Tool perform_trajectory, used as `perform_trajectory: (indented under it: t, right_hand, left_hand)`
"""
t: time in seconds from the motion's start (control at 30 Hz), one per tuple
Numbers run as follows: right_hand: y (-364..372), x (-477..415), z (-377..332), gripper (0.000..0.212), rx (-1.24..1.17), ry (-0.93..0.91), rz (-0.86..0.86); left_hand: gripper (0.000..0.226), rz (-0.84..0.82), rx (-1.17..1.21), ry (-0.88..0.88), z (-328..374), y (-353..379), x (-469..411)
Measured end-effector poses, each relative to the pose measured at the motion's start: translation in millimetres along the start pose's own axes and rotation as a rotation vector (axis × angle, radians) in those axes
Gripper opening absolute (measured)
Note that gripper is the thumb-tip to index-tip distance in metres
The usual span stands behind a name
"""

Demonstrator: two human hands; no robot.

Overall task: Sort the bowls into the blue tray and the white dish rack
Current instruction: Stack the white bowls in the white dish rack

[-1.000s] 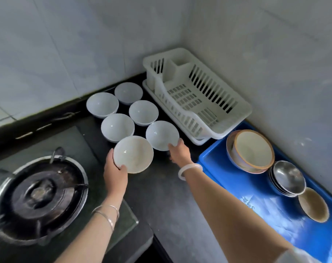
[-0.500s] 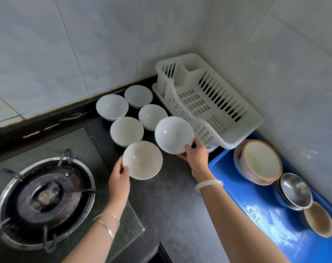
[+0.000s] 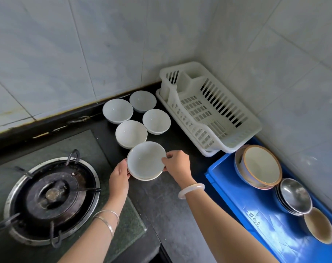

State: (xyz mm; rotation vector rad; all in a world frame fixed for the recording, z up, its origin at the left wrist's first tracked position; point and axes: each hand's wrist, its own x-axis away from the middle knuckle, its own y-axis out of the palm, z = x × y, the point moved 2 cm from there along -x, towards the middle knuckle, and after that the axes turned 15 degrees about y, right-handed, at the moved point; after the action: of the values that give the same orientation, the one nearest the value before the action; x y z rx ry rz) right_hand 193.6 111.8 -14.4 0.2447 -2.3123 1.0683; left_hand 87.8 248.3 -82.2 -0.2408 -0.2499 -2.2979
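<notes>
Two white bowls sit nested as one stack (image 3: 145, 161) over the dark counter. My left hand (image 3: 119, 174) holds the stack's left rim and my right hand (image 3: 177, 163) pinches its right rim. Behind the stack stand several single white bowls, the nearest (image 3: 131, 133) just beyond it. The white dish rack (image 3: 208, 111) sits in the corner with nothing in it. The blue tray (image 3: 235, 188) at the right holds a large brown-rimmed bowl (image 3: 260, 166), stacked steel bowls (image 3: 294, 196) and a small tan bowl (image 3: 319, 225).
A gas burner (image 3: 51, 198) with metal pan supports sits at the left on a glass hob. Tiled walls close the corner behind the rack and tray. The black counter's front edge runs below my arms.
My right hand lifted one white bowl from the counter and set it into the bowl held by my left hand. Both hands now hold the nested pair.
</notes>
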Motion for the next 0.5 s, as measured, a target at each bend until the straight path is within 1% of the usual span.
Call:
perform_trajectory:
  t: [0.07,0.23,0.37,0.5]
  right_hand:
    - [1.2,0.2,0.0,0.015,0.039,0.005,0.014]
    - [4.6,-5.9,4.6,0.013,0.064,0.038,-0.014]
    - [7.7,-14.8,7.2,0.008,0.086,0.039,-0.045]
    - [12.3,-24.1,13.9,0.017,0.066,0.092,-0.082]
  left_hand:
    - [0.025,-0.02,-0.041,0.021,-2.2,-0.5,-1.7]
    - [0.033,-0.069,-0.178,0.035,-9.6,-3.5,-7.1]
    - [0.034,-0.074,-0.206,0.032,-9.8,-2.8,-7.1]
    - [0.033,-0.07,-0.208,0.032,-8.0,-3.0,-7.8]
